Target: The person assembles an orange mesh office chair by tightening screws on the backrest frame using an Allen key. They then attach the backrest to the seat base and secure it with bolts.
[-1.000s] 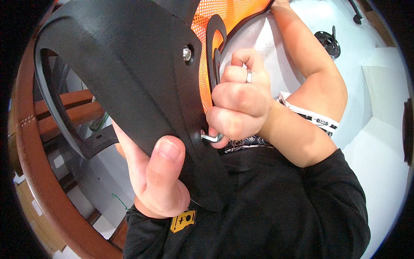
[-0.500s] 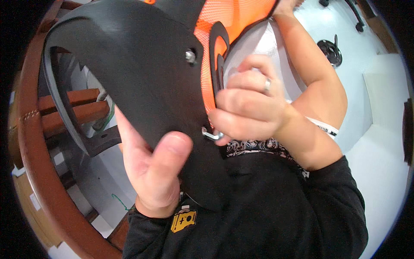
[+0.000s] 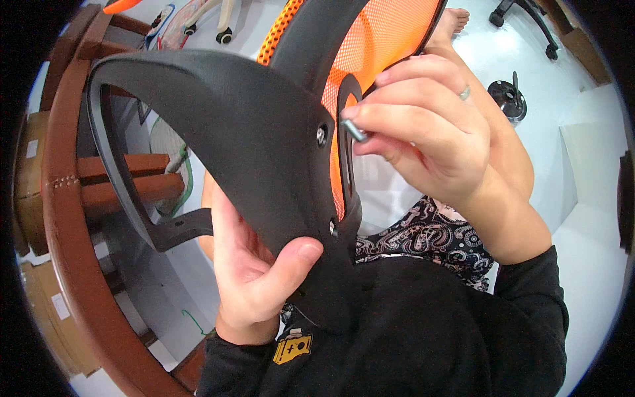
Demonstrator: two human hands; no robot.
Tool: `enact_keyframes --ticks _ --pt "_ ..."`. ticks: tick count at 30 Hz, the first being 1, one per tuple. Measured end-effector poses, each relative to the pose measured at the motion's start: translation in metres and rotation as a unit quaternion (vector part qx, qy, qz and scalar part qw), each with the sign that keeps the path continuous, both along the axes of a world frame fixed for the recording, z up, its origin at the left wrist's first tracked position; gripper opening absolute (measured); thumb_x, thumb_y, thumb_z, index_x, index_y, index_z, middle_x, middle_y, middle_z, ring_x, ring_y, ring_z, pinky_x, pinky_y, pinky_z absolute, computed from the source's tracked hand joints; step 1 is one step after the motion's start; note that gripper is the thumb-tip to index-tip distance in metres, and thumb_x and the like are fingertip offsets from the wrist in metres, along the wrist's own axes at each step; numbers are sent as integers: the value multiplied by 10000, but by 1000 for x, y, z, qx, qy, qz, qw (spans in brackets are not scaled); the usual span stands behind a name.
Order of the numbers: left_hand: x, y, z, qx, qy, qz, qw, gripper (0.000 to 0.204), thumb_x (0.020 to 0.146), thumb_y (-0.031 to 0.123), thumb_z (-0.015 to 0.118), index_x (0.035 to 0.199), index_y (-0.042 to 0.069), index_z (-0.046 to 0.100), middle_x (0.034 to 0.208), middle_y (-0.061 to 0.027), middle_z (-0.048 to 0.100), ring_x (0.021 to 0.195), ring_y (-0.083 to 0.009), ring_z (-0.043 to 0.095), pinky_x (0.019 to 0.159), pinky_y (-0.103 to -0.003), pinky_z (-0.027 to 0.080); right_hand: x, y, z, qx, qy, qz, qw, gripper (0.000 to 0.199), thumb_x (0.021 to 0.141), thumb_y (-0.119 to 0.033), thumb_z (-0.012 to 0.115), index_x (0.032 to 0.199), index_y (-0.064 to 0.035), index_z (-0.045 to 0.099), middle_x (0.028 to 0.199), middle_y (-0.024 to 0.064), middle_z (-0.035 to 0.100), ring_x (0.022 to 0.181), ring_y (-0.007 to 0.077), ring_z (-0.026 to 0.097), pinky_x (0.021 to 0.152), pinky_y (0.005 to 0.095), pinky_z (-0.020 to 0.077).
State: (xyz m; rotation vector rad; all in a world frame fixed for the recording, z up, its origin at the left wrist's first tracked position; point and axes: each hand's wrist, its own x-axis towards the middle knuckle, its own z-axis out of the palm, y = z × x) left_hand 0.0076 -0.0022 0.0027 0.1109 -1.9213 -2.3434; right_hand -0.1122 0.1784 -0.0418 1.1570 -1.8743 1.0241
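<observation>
A black plastic chair armrest (image 3: 218,112) curves across the middle, fixed against an orange mesh chair back (image 3: 390,40). My left hand (image 3: 254,278) grips the armrest's lower part, thumb pressed on its front near the lower bolt (image 3: 333,229). My right hand (image 3: 423,126), a ring on one finger, pinches a small metal hex key (image 3: 354,130) between fingertips, its tip just right of the upper bolt (image 3: 321,135). My black sleeves and patterned clothing fill the lower part of the picture.
A brown wooden curved rail (image 3: 63,218) and wooden slats (image 3: 126,182) run along the left. A black chair base part (image 3: 506,96) lies on the white floor at the right, and castor legs (image 3: 522,20) show at the top right. Cardboard boxes (image 3: 26,159) stand far left.
My right hand has lifted the hex key from the lower bolt up to the upper bolt. The armrest now sits closer and higher in view; my left hand keeps its grip.
</observation>
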Motion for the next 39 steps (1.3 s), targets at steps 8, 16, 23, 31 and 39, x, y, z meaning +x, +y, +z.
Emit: enact_keyframes --ticks 8,16,23,31,39 --pt "0 4 -1 2 4 11 1000 908 741 93 726 1427 -13 140 1359 -178 383 1224 -272 454 1028 -378 372 5 -4 4 -3 -59 18 998 246 612 -206 796 820 -137 684 802 -37 651 806 168 595 876 378 396" --pt "-3 5 -4 6 0 15 1000 911 742 80 717 1431 -10 128 1361 -187 379 1231 -283 447 1030 -385 374 -4 3 1 20 3 5 1000 165 607 -161 749 764 -160 698 871 -29 658 836 175 584 866 389 406" --pt "-3 5 -4 11 0 19 1000 901 742 48 697 1434 -11 123 1371 -186 367 1245 -285 433 1040 -388 357 -10 1 12 39 35 1 999 188 592 -121 726 767 -177 689 900 -56 655 879 166 582 899 411 403" --pt "-3 3 -3 18 -5 1 1000 873 750 20 670 1433 -7 126 1372 -168 371 1245 -272 433 1042 -384 352 -9 3 34 135 65 -3 989 206 612 -108 739 802 -160 678 861 -54 643 866 166 612 889 423 419" --pt "0 3 -4 -7 4 -6 1000 892 756 33 681 1436 1 105 1383 -179 359 1256 -271 422 1044 -385 348 -21 -9 -8 2 116 43 992 221 654 -147 789 832 -110 664 807 2 627 704 177 602 673 351 448"
